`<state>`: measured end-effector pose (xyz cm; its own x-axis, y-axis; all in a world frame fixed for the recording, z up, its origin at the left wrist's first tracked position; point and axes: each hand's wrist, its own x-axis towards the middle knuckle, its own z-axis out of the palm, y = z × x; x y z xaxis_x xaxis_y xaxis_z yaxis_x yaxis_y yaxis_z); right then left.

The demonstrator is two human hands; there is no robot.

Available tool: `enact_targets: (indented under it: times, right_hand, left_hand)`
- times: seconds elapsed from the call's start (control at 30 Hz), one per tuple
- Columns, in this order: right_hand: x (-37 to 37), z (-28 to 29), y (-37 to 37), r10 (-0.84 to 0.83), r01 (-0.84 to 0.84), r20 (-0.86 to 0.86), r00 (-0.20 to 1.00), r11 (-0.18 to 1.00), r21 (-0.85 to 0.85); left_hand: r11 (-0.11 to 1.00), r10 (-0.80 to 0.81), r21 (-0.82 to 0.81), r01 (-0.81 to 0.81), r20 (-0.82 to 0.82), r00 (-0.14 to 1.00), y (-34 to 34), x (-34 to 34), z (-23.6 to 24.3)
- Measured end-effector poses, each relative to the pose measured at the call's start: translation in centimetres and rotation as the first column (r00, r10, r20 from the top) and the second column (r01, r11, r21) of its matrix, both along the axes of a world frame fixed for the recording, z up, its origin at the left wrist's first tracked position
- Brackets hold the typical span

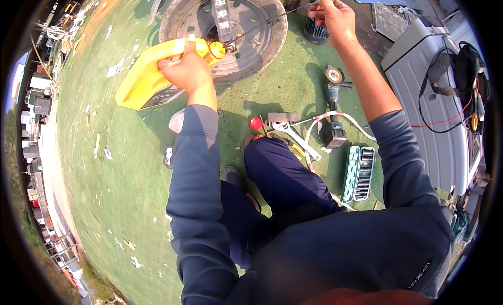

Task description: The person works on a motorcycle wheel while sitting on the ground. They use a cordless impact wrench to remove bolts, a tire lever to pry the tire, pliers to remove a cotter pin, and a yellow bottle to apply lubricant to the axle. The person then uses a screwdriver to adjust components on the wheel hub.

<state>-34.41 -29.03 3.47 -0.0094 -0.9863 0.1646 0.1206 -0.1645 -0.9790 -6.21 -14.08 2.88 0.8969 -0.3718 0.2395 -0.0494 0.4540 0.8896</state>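
Head view: left fingers hold a tilted, orange-topped yellow jug; right fingers, a rod.

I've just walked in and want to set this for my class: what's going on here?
A person's left hand grips a tilted yellow plastic jug with an orange neck, above a round grey wheel on green ground. The right hand pinches a thin dark strand that runs toward the jug's mouth; whether it's cord or rod isn't clear. Nearby lie a teal-and-black grinder and an open green socket case.
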Motion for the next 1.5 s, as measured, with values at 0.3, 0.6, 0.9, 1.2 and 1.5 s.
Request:
enact_targets:
  times: [0.3,0.6,0.9,1.2,1.5]
  right_hand:
    - [0.4,1.0,0.4,-0.014,0.013,-0.044,0.999,1.000,-0.027]
    - [0.6,3.0,-0.3,0.023,-0.029,-0.070,0.997,0.995,-0.093]
    - [1.2,4.3,0.9,-0.041,0.032,-0.118,0.992,0.997,-0.077]
    - [2.2,5.6,1.6,-0.017,0.006,-0.126,0.992,0.997,-0.082]
    - [3.0,6.4,2.2,0.007,-0.022,-0.185,0.983,0.997,-0.080]
  left_hand:
    - [0.999,0.033,0.023,-0.033,-0.002,0.999,-0.1,0.5,-0.4]
    - [1.000,0.025,-0.006,-0.025,0.013,1.000,-0.2,1.1,-0.8]
    - [1.000,-0.007,-0.006,0.006,-0.051,0.999,0.4,0.7,0.1]
    - [1.000,-0.014,-0.010,0.013,-0.026,1.000,0.6,1.0,0.1]
    - [0.999,0.025,-0.024,-0.025,-0.008,1.000,0.3,1.9,-0.6]
